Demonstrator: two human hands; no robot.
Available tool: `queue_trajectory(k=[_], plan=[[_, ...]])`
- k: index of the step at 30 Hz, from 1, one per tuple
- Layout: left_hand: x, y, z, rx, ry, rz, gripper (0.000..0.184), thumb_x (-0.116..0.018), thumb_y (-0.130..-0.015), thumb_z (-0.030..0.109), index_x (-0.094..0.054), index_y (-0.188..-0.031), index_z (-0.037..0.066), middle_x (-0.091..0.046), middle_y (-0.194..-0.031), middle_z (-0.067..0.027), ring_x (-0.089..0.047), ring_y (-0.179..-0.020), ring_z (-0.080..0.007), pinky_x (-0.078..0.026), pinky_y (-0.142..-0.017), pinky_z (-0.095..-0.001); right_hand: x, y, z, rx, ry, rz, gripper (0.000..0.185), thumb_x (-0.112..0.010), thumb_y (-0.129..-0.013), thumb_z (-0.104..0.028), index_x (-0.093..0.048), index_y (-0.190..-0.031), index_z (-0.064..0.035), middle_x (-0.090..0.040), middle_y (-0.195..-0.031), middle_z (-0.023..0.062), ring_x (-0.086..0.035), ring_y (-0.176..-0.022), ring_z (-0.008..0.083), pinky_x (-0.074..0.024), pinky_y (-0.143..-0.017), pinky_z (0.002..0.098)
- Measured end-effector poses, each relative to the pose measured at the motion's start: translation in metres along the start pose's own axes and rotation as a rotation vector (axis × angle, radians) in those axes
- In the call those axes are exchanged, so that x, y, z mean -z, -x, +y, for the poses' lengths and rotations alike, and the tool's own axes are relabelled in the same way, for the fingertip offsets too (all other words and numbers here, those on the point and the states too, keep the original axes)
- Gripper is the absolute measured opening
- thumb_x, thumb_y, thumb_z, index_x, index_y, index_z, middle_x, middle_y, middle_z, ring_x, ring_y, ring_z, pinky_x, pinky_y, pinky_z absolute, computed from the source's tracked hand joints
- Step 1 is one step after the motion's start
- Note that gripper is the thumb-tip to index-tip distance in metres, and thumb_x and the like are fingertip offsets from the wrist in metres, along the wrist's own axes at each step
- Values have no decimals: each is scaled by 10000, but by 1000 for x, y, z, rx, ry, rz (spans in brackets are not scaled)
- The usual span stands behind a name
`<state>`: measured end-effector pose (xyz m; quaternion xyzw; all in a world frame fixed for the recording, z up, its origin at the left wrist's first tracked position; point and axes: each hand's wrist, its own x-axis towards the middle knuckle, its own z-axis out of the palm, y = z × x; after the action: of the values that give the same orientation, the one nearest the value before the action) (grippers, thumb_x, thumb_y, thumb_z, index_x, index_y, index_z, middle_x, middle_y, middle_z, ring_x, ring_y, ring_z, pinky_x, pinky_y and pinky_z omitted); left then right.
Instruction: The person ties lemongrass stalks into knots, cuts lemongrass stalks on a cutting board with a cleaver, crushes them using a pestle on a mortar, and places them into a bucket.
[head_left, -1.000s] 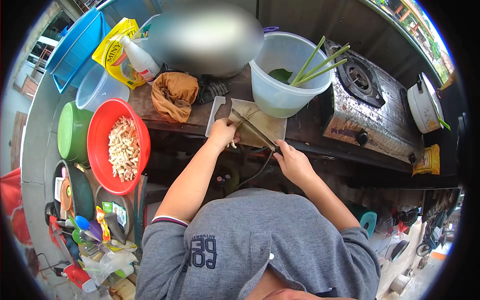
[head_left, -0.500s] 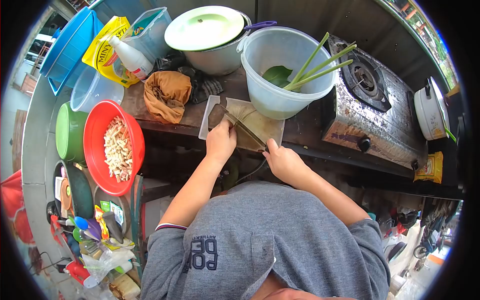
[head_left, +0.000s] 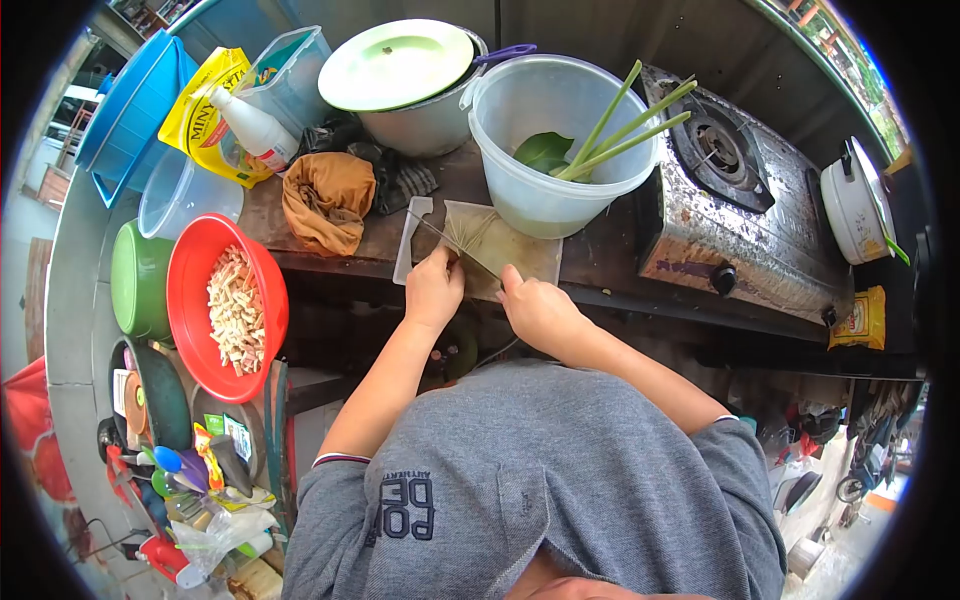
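Note:
My right hand (head_left: 538,308) is closed round the handle of a knife (head_left: 455,247), whose blade slants up and left across a worn cutting board (head_left: 525,250). Beside the blade, at the board's lower left, my left hand (head_left: 435,285) has its fingers pressed together; whatever they hold is too small to make out. Behind the board stands a translucent bucket (head_left: 545,205) with green stalks (head_left: 640,125) and a leaf (head_left: 543,151) in it. A red basin (head_left: 185,300) at the left holds many pale cut pieces (head_left: 236,310).
A gas stove (head_left: 700,240) stands right of the bucket, with a white pot (head_left: 855,215) beyond it. Left of the bucket are a lidded metal pot (head_left: 425,125), an orange cloth (head_left: 327,203), a white bottle (head_left: 253,128) and a yellow pouch (head_left: 200,125).
My right hand and the knife have moved left, toward my left hand. My left hand has shifted slightly left and down in view. The camera view has also shifted.

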<state>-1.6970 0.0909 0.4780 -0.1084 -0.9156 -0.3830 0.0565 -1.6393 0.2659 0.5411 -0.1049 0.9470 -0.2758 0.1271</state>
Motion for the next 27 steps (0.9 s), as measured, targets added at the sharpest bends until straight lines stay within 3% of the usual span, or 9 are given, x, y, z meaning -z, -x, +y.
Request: queue_trajectory(k=[8,11,13,14,16,18,20,26,27], plan=[[9,-12,7,146,-173,-159,194,-572,-840,177,-617,-907,1,-653,-836,-212,-620,-862,-389,-480,-758,-433,8,-11,15,25,-27,-33,245,-475,-928,-212,-401,-979,16,-608,-724,273,-598,-709,462,-473,-636,524],[3,-15,-4,37,-88,-63,198,-544,-860,167,-614,-903,-13,-655,-771,-184,-647,-713,-332,-499,-655,-401,21,-3,12,-12,-74,25,243,-477,-928,-216,-383,-999,-3,-609,-743,276,-595,-736,466,-466,-647,533],[13,-20,9,478,288,-296,232,-500,-872,145,-617,-917,-50,-634,-670,-152,-630,-550,-251,-493,-549,-364,24,1,12,2,-78,37,241,-480,-926,-211,-381,-1001,-4,-610,-744,274,-596,-737,465,-467,-649,532],[11,-20,5,479,289,-298,232,-500,-872,145,-617,-917,-50,-634,-670,-152,-630,-550,-251,-493,-549,-364,25,3,13,18,-80,56,240,-483,-925,-207,-380,-1004,-5,-611,-745,272,-596,-738,465,-469,-652,532],[8,-22,-3,542,391,-341,237,-476,-878,131,-610,-901,-63,-605,-615,-107,-575,-452,-169,-462,-471,-312,19,4,17,30,-88,55,259,-491,-923,-204,-387,-1040,2,-605,-739,278,-590,-736,469,-459,-645,534],[7,-23,-5,547,385,-349,237,-473,-879,131,-610,-899,-62,-606,-613,-107,-580,-459,-175,-465,-472,-318,15,5,17,45,-98,52,282,-499,-921,-202,-394,-1077,9,-599,-733,283,-583,-734,473,-450,-638,536],[7,-23,-3,555,381,-354,238,-470,-881,131,-609,-897,-61,-606,-611,-106,-585,-466,-182,-468,-473,-324,13,4,14,60,-66,43,225,-496,-916,-192,-390,-969,-1,-615,-730,260,-602,-714,453,-480,-636,523],[7,-21,3,537,342,-346,222,-483,-896,150,-603,-900,-36,-575,-610,-87,-560,-459,-163,-448,-447,-311,3,2,7,23,-15,-13,217,-494,-914,-178,-407,-931,19,-604,-676,259,-611,-654,435,-490,-591,504],[6,-19,3,442,249,-312,230,-476,-896,157,-605,-921,-32,-590,-630,-119,-576,-468,-185,-459,-474,-331,3,0,5,22,-16,-12,217,-494,-914,-178,-407,-931,19,-604,-676,259,-611,-654,435,-490,-591,504]])
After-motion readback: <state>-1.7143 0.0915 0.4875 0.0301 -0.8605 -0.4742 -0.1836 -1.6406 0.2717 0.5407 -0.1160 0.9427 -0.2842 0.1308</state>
